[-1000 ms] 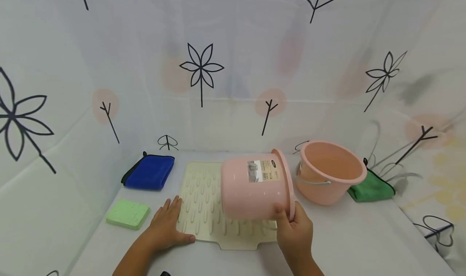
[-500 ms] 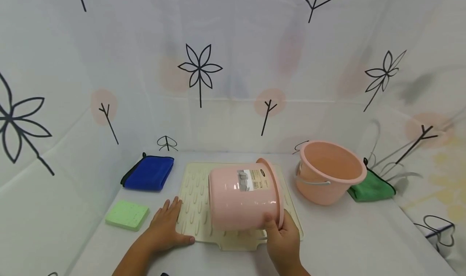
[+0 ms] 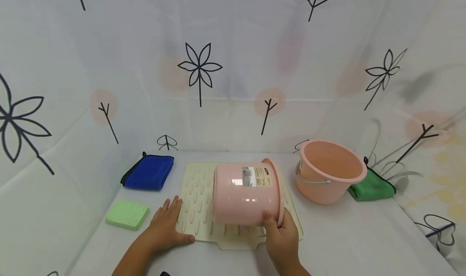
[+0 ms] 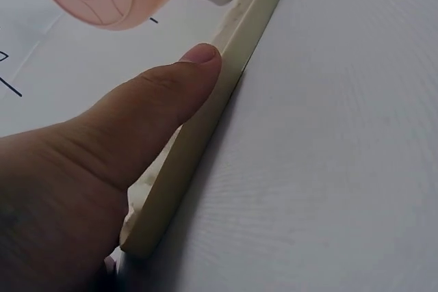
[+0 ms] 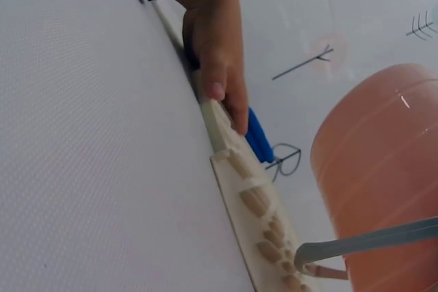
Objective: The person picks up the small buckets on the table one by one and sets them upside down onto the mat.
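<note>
Right hand [image 3: 282,241] grips sideways bucket [image 3: 247,199], five o'clock; we judge the one-sided hold could let it twist loose. Left hand [image 3: 164,227], fingers apart, touches mat [image 3: 196,195] at eight.

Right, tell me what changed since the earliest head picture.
The right hand carried the labelled pink plastic bucket leftward and slightly lower in the head view. Nothing was newly gripped or released. The left hand stayed at the edge of the cream rectangular mat.
</note>
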`<move>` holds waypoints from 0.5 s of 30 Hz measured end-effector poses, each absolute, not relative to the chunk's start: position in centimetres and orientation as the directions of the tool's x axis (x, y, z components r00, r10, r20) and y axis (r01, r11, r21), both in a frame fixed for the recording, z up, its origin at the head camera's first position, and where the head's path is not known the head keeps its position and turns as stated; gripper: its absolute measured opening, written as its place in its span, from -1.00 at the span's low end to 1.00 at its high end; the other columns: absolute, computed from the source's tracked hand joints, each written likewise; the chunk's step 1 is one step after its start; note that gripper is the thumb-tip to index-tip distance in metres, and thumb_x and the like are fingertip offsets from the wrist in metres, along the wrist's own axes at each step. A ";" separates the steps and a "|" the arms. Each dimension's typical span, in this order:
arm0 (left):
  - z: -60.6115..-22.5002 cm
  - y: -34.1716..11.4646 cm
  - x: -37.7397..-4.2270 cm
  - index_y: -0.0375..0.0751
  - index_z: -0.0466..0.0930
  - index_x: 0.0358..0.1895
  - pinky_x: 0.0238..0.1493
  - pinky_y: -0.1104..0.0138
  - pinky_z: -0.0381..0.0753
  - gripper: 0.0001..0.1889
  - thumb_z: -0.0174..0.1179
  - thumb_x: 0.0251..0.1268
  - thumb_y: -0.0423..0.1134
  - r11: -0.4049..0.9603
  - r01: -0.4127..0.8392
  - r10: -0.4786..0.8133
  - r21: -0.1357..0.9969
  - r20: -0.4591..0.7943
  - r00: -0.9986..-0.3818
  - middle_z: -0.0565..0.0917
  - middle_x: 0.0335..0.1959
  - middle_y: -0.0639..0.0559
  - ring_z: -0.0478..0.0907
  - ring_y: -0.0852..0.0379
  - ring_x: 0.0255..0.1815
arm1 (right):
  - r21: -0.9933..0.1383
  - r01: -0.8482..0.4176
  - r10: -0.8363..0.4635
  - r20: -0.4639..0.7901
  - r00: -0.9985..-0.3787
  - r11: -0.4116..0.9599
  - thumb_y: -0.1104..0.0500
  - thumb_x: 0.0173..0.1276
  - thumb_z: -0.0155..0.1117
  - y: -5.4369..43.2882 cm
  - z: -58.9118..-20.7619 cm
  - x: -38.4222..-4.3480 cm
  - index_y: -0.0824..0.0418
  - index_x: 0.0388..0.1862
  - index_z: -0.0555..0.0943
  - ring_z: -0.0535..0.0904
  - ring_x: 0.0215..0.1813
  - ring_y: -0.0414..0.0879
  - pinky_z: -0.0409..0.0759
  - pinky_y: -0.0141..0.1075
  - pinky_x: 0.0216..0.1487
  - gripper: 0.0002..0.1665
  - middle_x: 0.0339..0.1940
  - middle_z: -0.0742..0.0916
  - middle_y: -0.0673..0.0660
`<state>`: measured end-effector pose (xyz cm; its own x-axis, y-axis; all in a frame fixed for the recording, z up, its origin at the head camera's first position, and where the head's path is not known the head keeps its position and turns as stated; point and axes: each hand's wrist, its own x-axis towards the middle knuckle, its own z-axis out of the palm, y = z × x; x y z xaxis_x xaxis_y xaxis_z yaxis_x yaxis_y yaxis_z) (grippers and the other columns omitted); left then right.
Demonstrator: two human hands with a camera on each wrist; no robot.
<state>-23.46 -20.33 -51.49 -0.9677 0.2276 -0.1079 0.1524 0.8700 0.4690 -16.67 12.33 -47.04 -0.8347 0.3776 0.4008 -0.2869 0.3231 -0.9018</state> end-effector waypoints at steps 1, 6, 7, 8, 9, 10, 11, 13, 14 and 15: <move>-51.3 -20.3 -23.5 -0.39 0.08 0.64 0.58 -0.39 -0.08 0.45 0.52 -0.21 0.51 0.868 0.152 0.230 0.473 -0.111 -0.967 0.08 0.68 -0.39 -0.12 -0.51 0.68 | -0.903 -0.287 0.375 0.398 -0.837 0.319 0.29 0.54 0.29 12.4 -47.1 -16.7 0.41 -0.04 0.60 0.52 -0.40 -0.20 0.57 -0.41 -0.43 -0.83 -0.38 0.65 0.12; -49.8 -20.6 -23.4 -0.35 0.13 0.64 0.58 -0.37 -0.01 0.20 0.42 0.13 0.39 0.817 0.149 0.231 0.558 -0.080 -0.970 0.08 0.69 -0.36 -0.05 -0.49 0.67 | -0.917 -0.289 0.374 0.379 -0.846 0.276 0.27 0.55 0.28 12.5 -47.1 -16.7 0.40 -0.03 0.59 0.52 -0.41 -0.20 0.56 -0.40 -0.45 -0.82 -0.38 0.63 0.11; -49.5 -20.6 -23.4 -0.34 0.14 0.64 0.58 -0.36 0.02 0.15 0.39 0.20 0.36 0.805 0.159 0.230 0.572 -0.054 -0.972 0.10 0.68 -0.35 -0.01 -0.47 0.67 | -0.920 -0.291 0.375 0.374 -0.848 0.262 0.27 0.55 0.28 12.4 -47.1 -16.8 0.40 -0.03 0.59 0.54 -0.39 -0.19 0.58 -0.40 -0.42 -0.82 -0.36 0.65 0.12; -49.1 -20.6 -23.4 -0.33 0.15 0.64 0.57 -0.35 0.06 0.10 0.38 0.24 0.33 0.790 0.171 0.228 0.589 -0.023 -0.974 0.13 0.68 -0.34 0.02 -0.44 0.67 | -0.923 -0.294 0.374 0.371 -0.850 0.249 0.27 0.55 0.29 12.4 -47.1 -16.8 0.40 -0.03 0.60 0.56 -0.37 -0.18 0.60 -0.41 -0.40 -0.82 -0.35 0.66 0.13; -48.6 -20.5 -23.4 -0.29 0.15 0.65 0.57 -0.33 0.08 0.06 0.36 0.29 0.31 0.774 0.177 0.222 0.608 0.002 -0.975 0.15 0.68 -0.30 0.05 -0.40 0.67 | -0.924 -0.297 0.372 0.371 -0.851 0.242 0.27 0.55 0.28 12.4 -47.1 -16.8 0.40 -0.02 0.60 0.57 -0.35 -0.19 0.61 -0.41 -0.38 -0.81 -0.33 0.67 0.13; -48.2 -20.4 -23.4 -0.24 0.15 0.65 0.57 -0.32 0.11 0.03 0.34 0.32 0.30 0.757 0.190 0.218 0.625 0.033 -0.975 0.18 0.67 -0.27 0.09 -0.36 0.67 | -0.923 -0.302 0.371 0.375 -0.850 0.239 0.27 0.55 0.28 12.4 -47.1 -16.8 0.41 -0.01 0.60 0.58 -0.34 -0.18 0.62 -0.42 -0.36 -0.80 -0.32 0.68 0.14; -47.8 -20.2 -23.5 -0.19 0.15 0.66 0.56 -0.32 0.14 0.00 0.32 0.34 0.30 0.741 0.205 0.216 0.639 0.063 -0.974 0.21 0.67 -0.24 0.11 -0.33 0.67 | -0.923 -0.303 0.371 0.375 -0.850 0.239 0.27 0.55 0.29 12.4 -47.1 -16.8 0.41 -0.01 0.60 0.58 -0.33 -0.18 0.62 -0.42 -0.35 -0.80 -0.32 0.68 0.14; -47.1 -19.8 -23.4 -0.06 0.15 0.66 0.54 -0.33 0.17 -0.06 0.28 0.37 0.31 0.708 0.229 0.213 0.668 0.108 -0.971 0.24 0.66 -0.16 0.14 -0.29 0.67 | -0.921 -0.300 0.374 0.376 -0.848 0.247 0.27 0.55 0.29 12.4 -47.1 -16.8 0.40 -0.01 0.61 0.58 -0.33 -0.19 0.62 -0.43 -0.34 -0.80 -0.33 0.68 0.14; -46.7 -19.5 -23.3 0.01 0.14 0.67 0.52 -0.36 0.18 -0.07 0.27 0.38 0.32 0.686 0.236 0.210 0.689 0.123 -0.970 0.24 0.67 -0.11 0.16 -0.27 0.67 | -0.923 -0.297 0.373 0.373 -0.850 0.245 0.27 0.55 0.29 12.4 -47.1 -16.7 0.40 0.00 0.61 0.58 -0.32 -0.19 0.63 -0.43 -0.32 -0.80 -0.31 0.68 0.15; -46.3 -19.2 -23.2 0.08 0.13 0.67 0.50 -0.38 0.19 -0.09 0.26 0.38 0.32 0.661 0.245 0.212 0.709 0.136 -0.968 0.23 0.67 -0.08 0.16 -0.26 0.67 | -0.924 -0.293 0.371 0.369 -0.852 0.246 0.27 0.55 0.29 12.4 -47.1 -16.7 0.40 0.01 0.61 0.59 -0.30 -0.19 0.64 -0.44 -0.30 -0.80 -0.30 0.69 0.15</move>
<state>-23.19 -19.21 -46.34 -0.9676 0.2124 0.1364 0.2451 0.6613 0.7089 -16.71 12.40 -47.15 -0.8522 0.3707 0.3692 -0.2934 0.2457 -0.9239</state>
